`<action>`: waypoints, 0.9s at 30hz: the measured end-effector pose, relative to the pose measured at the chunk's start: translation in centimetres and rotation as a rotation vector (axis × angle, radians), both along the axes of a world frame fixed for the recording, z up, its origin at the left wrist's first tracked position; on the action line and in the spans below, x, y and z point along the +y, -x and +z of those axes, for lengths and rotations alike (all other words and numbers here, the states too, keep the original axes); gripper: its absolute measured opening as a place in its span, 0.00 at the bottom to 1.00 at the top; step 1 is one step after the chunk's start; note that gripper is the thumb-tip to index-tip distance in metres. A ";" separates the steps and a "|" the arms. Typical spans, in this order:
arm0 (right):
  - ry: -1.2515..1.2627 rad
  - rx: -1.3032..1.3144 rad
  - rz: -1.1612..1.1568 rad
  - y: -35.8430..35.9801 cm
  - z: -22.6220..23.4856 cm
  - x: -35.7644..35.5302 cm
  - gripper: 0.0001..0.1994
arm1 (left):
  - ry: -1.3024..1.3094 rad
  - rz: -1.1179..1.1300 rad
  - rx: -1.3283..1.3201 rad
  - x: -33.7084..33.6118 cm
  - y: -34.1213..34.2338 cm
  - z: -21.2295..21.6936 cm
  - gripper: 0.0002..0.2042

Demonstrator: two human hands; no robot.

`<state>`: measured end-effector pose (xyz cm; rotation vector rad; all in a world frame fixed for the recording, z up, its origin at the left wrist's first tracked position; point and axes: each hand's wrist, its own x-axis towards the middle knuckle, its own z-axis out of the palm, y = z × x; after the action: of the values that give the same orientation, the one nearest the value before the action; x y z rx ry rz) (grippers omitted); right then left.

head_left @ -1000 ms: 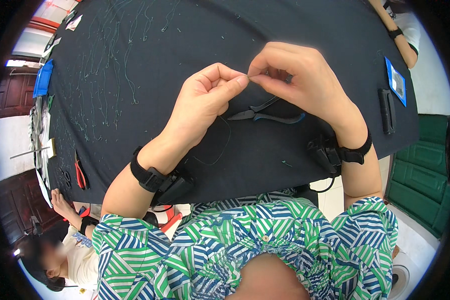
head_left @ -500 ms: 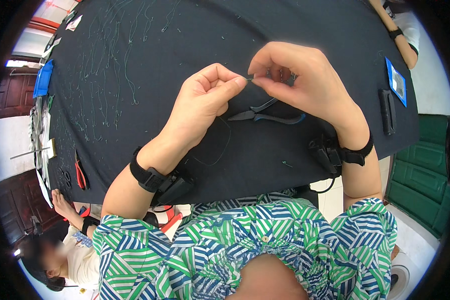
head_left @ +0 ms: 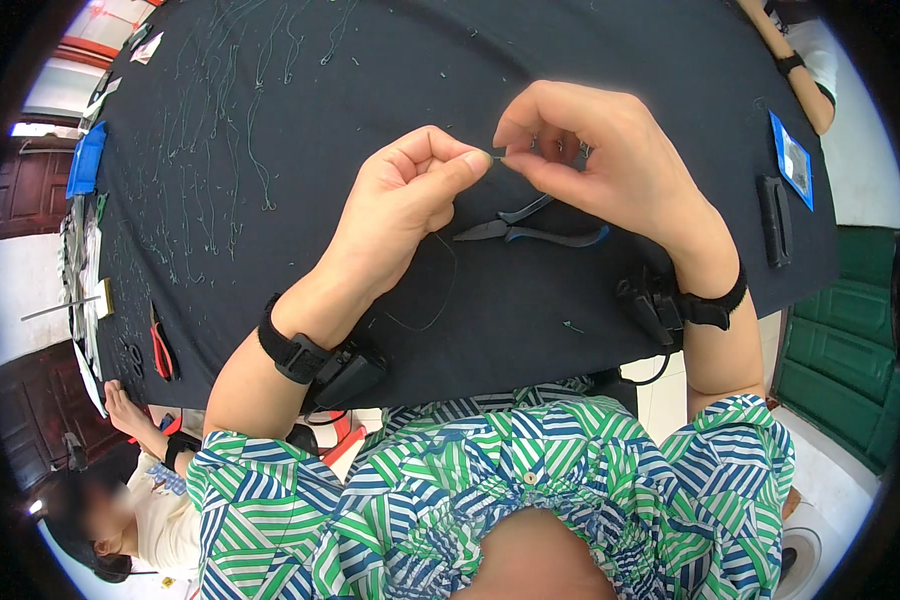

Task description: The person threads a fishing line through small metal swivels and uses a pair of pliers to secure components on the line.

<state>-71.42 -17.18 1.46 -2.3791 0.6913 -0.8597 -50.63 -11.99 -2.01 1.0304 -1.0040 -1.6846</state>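
Observation:
My left hand (head_left: 398,198) pinches a thin dark green cord (head_left: 453,288) between thumb and bent forefinger. A short bit of it bridges the small gap to my right hand (head_left: 615,160), whose thumb and forefinger pinch the other side. Below my left hand the cord hangs in a loose curve over the black cloth. Small metallic bits show inside the curl of my right fingers, too small to name surely. Beneath and between my hands lie pliers (head_left: 490,231) with dark blue-edged handles, partly covered by my right hand.
Many green cords (head_left: 262,165) lie spread on the black tablecloth (head_left: 370,90) at the far left. Red-handled pliers (head_left: 160,345) and black scissors (head_left: 132,355) rest near the left edge. A blue packet (head_left: 792,162) and a black case (head_left: 773,220) lie right. Co-workers' arms (head_left: 135,420) reach the table.
Both hands keep their pinch with only a very slight shift. The pliers and other things on the cloth stay where they were.

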 end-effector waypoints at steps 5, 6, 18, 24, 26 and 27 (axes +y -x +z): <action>-0.033 -0.027 0.012 0.1 0.0 0.1 0.07 | 0.000 0.004 -0.007 0.1 0.0 0.0 0.05; -0.032 -0.026 0.013 0.1 0.0 0.1 0.07 | -0.006 0.009 -0.016 0.1 0.0 0.1 0.05; -1.290 -0.252 0.330 -2.9 -0.8 3.3 0.33 | -0.008 0.177 0.275 0.5 -0.3 1.4 0.06; -1.090 0.047 0.227 -2.1 0.3 2.2 0.17 | 0.064 0.238 0.142 0.4 -0.5 1.3 0.04; -0.946 -0.197 0.043 -1.3 0.2 1.5 0.18 | 0.030 0.237 0.125 0.2 -0.7 0.9 0.04; -0.926 -0.292 -0.018 -0.4 0.0 0.6 0.17 | -0.011 0.233 0.106 0.1 -0.8 0.7 0.04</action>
<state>-71.02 -16.63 1.48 -1.3960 0.7673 -0.6637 -49.87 -11.88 -1.28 1.0129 -0.7754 -1.5374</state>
